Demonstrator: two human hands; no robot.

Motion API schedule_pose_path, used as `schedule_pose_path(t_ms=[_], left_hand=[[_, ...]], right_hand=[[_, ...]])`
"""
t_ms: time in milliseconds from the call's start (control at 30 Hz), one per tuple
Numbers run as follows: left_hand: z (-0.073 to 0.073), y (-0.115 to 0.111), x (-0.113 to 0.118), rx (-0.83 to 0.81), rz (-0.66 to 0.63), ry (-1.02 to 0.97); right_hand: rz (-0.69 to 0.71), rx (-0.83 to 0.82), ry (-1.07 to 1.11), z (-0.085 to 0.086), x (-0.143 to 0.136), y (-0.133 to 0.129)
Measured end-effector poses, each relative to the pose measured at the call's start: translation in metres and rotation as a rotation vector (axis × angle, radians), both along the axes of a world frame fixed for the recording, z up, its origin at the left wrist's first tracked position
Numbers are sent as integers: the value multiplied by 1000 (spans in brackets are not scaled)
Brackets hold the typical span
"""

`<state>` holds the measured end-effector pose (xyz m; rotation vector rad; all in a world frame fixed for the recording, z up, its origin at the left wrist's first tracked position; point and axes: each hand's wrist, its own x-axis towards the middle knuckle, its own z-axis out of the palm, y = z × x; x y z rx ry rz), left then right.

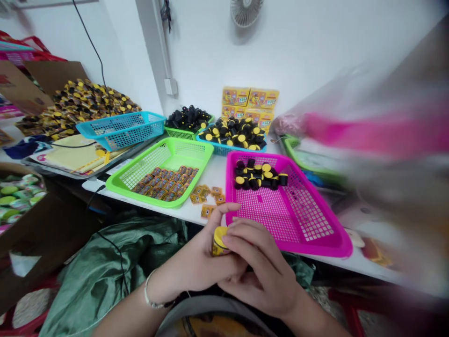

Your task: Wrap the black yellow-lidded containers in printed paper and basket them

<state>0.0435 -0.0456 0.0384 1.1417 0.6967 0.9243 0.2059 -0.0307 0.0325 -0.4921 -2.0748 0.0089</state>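
My left hand (201,262) is closed around a small yellow-capped jar (219,242) with a printed yellow label, its index finger raised above it. The fingers of my right hand (264,267) bend over the same jar and press on its near side. Both hands meet low in the middle of the head view, in front of the table edge. Just beyond them lie several flat yellow printed labels (207,211). A magenta basket (342,248) right behind my right hand holds several black jars with yellow caps (257,175).
A green basket (117,185) on the left holds labelled jars in rows. Behind stand a blue basket (217,149) of black and yellow jars, yellow printed boxes (235,97) and a tilted blue basket (122,121). A jar pile (94,100) rises far left. Blurred plastic (386,164) covers the right.
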Motion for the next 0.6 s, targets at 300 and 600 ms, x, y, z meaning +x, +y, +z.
schedule_pose_path(t_ms=[300, 600], left_hand=[[-1, 2, -3, 192, -203, -85], [0, -1, 4, 237, 70, 160]], right_hand=[[183, 6, 59, 2, 7, 1], [73, 85, -92, 1, 10, 1]])
